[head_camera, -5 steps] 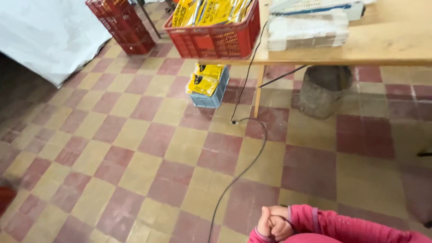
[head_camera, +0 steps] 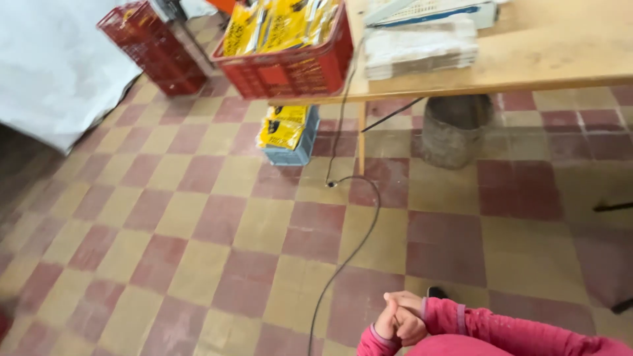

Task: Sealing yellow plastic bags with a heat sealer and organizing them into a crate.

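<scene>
My left hand (head_camera: 388, 327) and my right hand (head_camera: 407, 307) are clasped together low in the head view, close to my body. Both come out of pink-red sleeves, and neither holds any object. Just left of them a black cable (head_camera: 359, 240) runs across the checkered floor tiles and up to the wooden table (head_camera: 554, 62). A red crate (head_camera: 290, 69) full of yellow packets sits on the table's left end. Below it, a small blue crate (head_camera: 290, 148) with more yellow packets stands on the floor.
A stack of flat grey sheets (head_camera: 422, 46) and a white basket-like item (head_camera: 428, 12) lie on the table. A grey sack-like tub (head_camera: 453, 132) stands under it. Stacked red crates (head_camera: 155, 49) and a white sheet (head_camera: 53, 72) are at the far left.
My hands stay clasped and sit slightly higher in view. The camera has shifted a little; nothing was picked up or moved.
</scene>
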